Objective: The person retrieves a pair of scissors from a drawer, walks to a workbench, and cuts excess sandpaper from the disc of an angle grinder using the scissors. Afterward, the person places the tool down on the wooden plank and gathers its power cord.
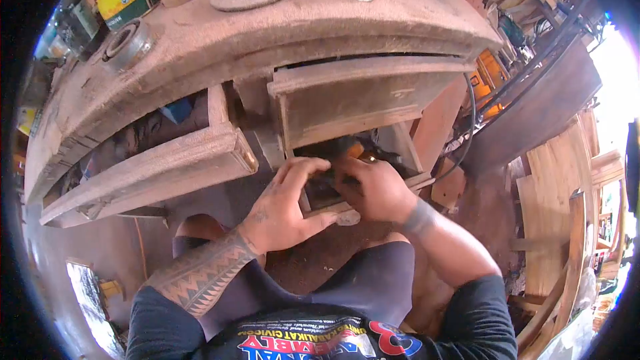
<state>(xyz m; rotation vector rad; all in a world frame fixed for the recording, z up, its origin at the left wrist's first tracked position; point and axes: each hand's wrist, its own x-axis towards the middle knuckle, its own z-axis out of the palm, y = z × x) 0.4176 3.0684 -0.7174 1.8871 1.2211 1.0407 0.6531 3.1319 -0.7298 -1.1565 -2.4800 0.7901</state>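
I have the left hand (283,203) spread against the wooden drawer (408,149); the right hand (375,190) reaches inside, its grip I cannot tell.

Clock positions refer to the centre of the view. A dust-coated wooden workbench (320,17) with a curved appearance spans 10 to 1 o'clock. Its side drawer (153,167) stands open at 9 o'clock. The brown floor (320,253) is visible at 6 o'clock. A dark panel (533,107) leans between 2 and 3 o'clock; pale boards (557,220) stand at 3:30. Strong white light enters through a bright opening (618,73) at 2:30. A smaller bright patch (90,300) lies at 8 o'clock.
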